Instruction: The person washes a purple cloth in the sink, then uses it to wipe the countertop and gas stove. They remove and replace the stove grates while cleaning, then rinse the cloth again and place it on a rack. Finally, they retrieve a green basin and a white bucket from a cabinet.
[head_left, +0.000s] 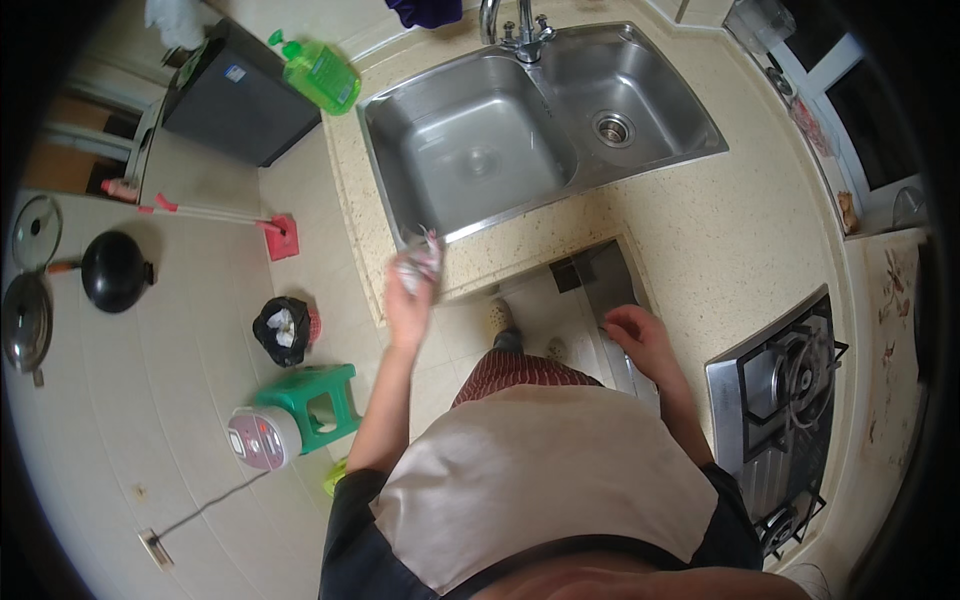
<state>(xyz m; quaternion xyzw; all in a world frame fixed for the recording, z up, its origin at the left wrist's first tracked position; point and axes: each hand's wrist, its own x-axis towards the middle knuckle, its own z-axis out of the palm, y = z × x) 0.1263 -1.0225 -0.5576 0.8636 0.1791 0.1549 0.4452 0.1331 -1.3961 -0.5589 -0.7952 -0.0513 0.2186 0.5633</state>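
My left hand (409, 304) is closed around a crumpled cloth (420, 266), white with reddish parts and blurred by motion. It is over the counter edge by the lower left corner of the double stainless-steel sink (577, 161). My right hand (637, 337) hangs in front of the counter's recessed edge, fingers loosely curled, with nothing visible in it. A chrome faucet (528, 45) stands behind the sink. The larger left basin looks wet. A green pump bottle (322, 79) stands at the sink's upper left corner.
A gas stove (780, 420) is set in the counter on the right. On the floor at left are a lined trash bin (285, 330), a green plastic stool (300, 386) beside a rice cooker (264, 439), and a red dustpan (282, 238). A wok (114, 271) hangs on the wall.
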